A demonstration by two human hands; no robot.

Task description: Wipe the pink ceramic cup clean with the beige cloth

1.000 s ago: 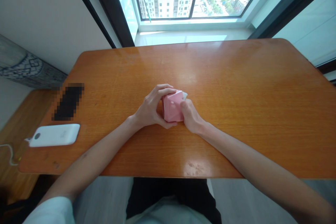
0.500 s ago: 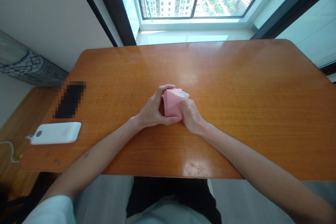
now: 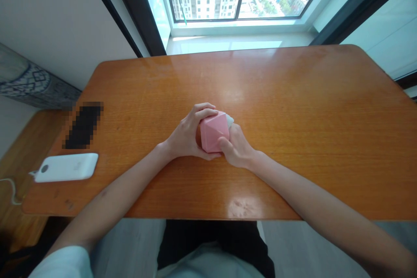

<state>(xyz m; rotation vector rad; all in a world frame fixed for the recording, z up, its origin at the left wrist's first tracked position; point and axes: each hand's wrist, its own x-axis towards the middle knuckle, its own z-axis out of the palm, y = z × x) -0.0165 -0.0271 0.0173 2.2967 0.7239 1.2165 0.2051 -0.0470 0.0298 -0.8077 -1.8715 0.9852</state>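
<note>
A pink, many-sided block-like object (image 3: 213, 134) with flat facets is held between my two hands over the middle of the table. My left hand (image 3: 190, 132) is curled round its left side, fingers over the top and thumb below. On the other side, my right hand (image 3: 239, 145) presses its thumb on the front facet, its fingers hidden behind. A pale crumpled piece, like a tissue or wipe (image 3: 230, 120), pokes out above the right fingers at the object's back right. Most of that piece is covered.
The brown wooden table (image 3: 293, 117) reaches back to a window sill (image 3: 241, 41). At the left edge lie a white rounded device (image 3: 67, 167) with a cable (image 3: 13, 189) and a dark, pixelated object (image 3: 83, 126).
The pink object has turned between my hands, showing a different facet to the front. My right thumb has shifted left and down across it. The left fingers have shifted slightly over the top.
</note>
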